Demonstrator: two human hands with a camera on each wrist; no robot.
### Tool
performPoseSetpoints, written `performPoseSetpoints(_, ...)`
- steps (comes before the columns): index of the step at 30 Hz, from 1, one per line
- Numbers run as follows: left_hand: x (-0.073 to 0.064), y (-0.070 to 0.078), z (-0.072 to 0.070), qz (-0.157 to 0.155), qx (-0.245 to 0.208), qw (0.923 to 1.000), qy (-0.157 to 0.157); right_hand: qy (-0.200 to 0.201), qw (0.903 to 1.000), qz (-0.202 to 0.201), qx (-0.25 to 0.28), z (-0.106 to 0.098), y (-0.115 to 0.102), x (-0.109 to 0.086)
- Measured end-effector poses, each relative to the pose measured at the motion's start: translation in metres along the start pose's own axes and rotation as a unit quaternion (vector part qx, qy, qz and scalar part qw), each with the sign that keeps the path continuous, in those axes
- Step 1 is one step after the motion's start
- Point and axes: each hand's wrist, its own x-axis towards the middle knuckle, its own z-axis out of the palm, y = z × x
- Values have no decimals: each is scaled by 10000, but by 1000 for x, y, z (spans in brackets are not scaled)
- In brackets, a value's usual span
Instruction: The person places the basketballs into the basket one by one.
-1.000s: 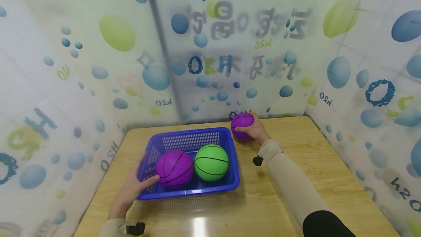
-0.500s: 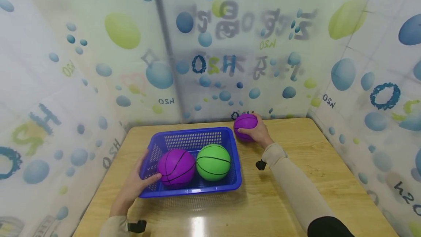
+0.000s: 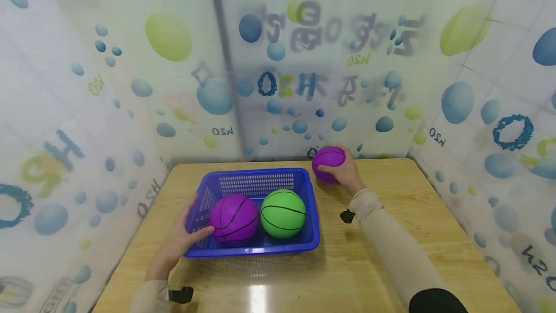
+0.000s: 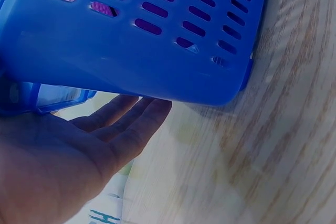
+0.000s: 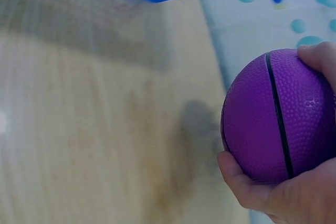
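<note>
A blue plastic basket (image 3: 256, 251) stands on the wooden table. It holds a purple basketball (image 3: 234, 219) on the left and a green basketball (image 3: 283, 214) on the right. My left hand (image 3: 174, 243) grips the basket's left side, thumb over the rim; in the left wrist view the fingers (image 4: 134, 129) lie along its outer wall. Beyond the basket's far right corner, my right hand (image 3: 345, 170) holds a smaller purple basketball (image 3: 326, 157). In the right wrist view thumb and fingers span this purple ball (image 5: 262, 114), its shadow falling apart from it on the tabletop.
The wooden table (image 3: 391, 206) extends right of the basket and in front of it. A patterned curtain (image 3: 278, 124) with bubbles and lettering borders the table's back and both sides. Each wrist carries a small black camera (image 3: 347, 216).
The smaller purple basketball has risen slightly in my right hand. My left hand keeps its place on the basket. The head view has shifted a little.
</note>
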Motion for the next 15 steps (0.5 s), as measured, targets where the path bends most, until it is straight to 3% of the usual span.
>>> performPoseSetpoints(6,1,4,2,-16,-61,10000,-31,-99,9970,-117,754,-17,-30,-1)
performPoseSetpoints(15,0,4,1,-5,-14,10000,-38,-176,9934,-348,1076,-38,-85,-4)
